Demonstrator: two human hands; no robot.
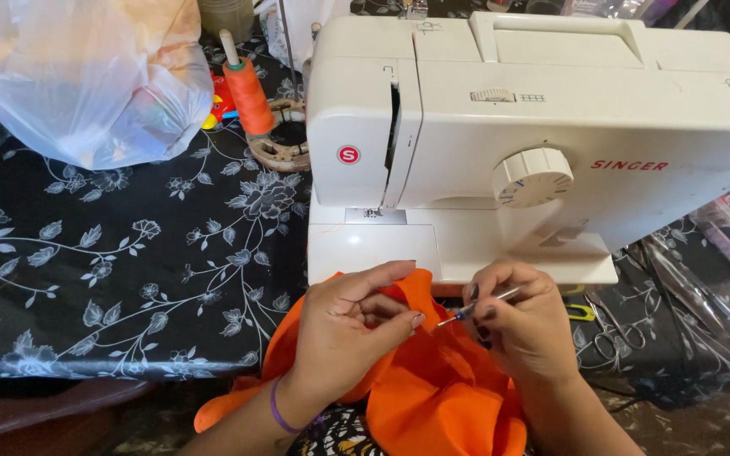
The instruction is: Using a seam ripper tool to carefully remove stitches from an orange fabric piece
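Observation:
An orange cloth (433,388) lies bunched in my lap, in front of a white sewing machine (534,127). My left hand (344,325) pinches a fold of the cloth near its top edge. My right hand (525,325) grips a thin tool with a clear handle and metal tip (479,306), a seam ripper by its look. The tip points left at the pinched fold, close to my left fingertips. A purple band circles my left wrist.
A black tablecloth with white flowers (111,262) covers the table. A spool of orange thread (248,95) and a wooden ring stand left of the machine. A white plastic bag (95,76) sits far left. Scissors (610,342) lie right of my hands.

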